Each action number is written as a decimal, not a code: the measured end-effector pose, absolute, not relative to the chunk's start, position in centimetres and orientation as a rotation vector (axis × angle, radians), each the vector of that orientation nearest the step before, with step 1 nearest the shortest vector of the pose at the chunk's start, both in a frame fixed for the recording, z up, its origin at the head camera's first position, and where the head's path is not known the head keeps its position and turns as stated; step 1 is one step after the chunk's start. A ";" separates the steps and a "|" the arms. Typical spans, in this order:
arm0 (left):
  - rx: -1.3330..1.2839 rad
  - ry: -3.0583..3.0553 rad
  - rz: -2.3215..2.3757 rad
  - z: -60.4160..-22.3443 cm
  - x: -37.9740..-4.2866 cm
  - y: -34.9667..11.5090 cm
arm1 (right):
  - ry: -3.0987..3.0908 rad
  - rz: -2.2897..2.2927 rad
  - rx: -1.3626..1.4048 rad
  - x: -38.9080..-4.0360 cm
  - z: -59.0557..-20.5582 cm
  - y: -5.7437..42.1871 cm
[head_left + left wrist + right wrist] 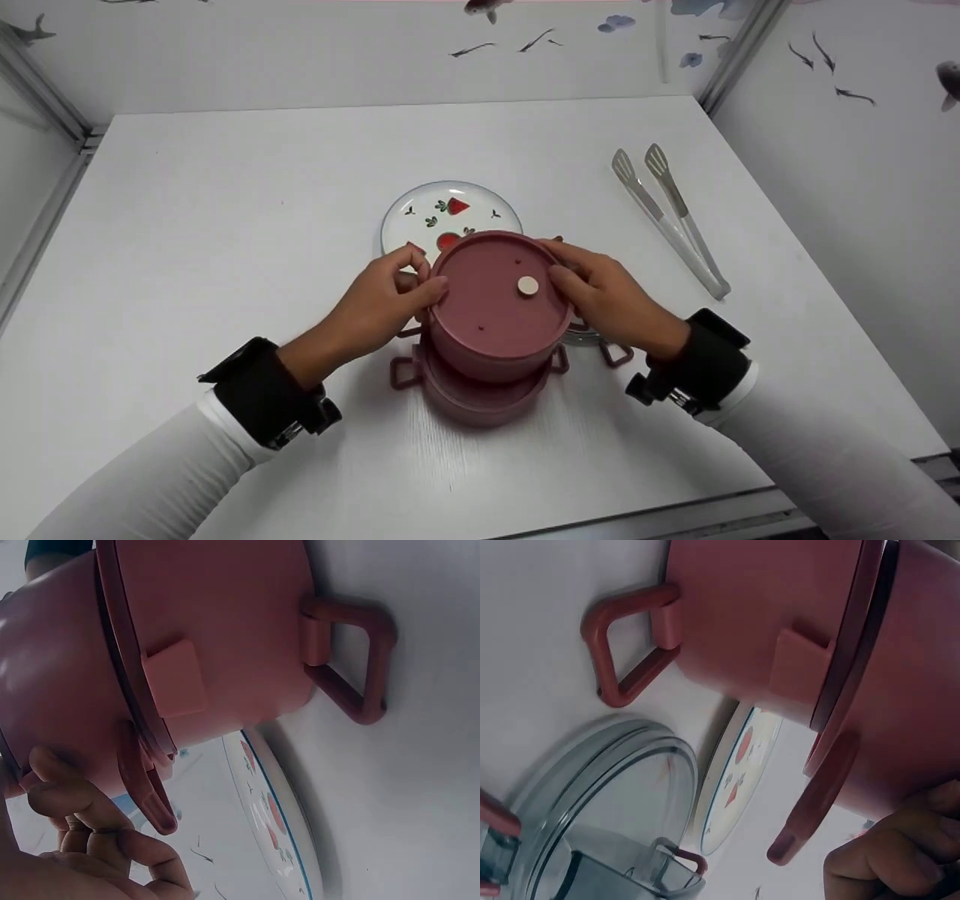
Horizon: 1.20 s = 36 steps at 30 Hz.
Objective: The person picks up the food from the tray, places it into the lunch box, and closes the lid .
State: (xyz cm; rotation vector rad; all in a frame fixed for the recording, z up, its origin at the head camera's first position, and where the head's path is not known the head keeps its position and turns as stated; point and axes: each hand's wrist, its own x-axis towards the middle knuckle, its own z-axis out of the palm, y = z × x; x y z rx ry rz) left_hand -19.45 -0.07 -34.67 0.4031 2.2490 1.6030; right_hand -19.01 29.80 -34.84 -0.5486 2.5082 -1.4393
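Both hands hold a dusty-red round food container point(487, 300), whose flat top carries a small pale round knob. My left hand point(379, 300) pinches its left rim, thumb on top and fingers curled at the side. At the opposite rim my right hand point(607, 296) grips the same way. A matching red container point(480, 412) with side handles stands upright on the table just below it. In the left wrist view the held container point(52, 652) sits against the lower one's rim point(124, 637); whether it is fully seated I cannot tell.
Behind the containers lies a white plate point(409, 217) with painted fruit. A clear round container point(622, 802) with red handles is to the right, partly hidden by my right hand in the head view. Metal tongs point(681, 244) lie farther right. Panels wall the table's back and sides.
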 end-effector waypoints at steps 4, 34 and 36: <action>0.381 2.246 1.597 -34.7 -18.8 -0.3 | 2.492 -1.457 -0.546 -18.5 -34.9 29.5; 0.406 2.092 1.526 -34.4 -17.3 -1.4 | 2.391 -1.497 -0.539 -16.6 -35.4 28.8; 0.417 2.118 1.518 -34.6 -17.4 -1.4 | 2.387 -1.516 -0.530 -16.6 -35.5 28.8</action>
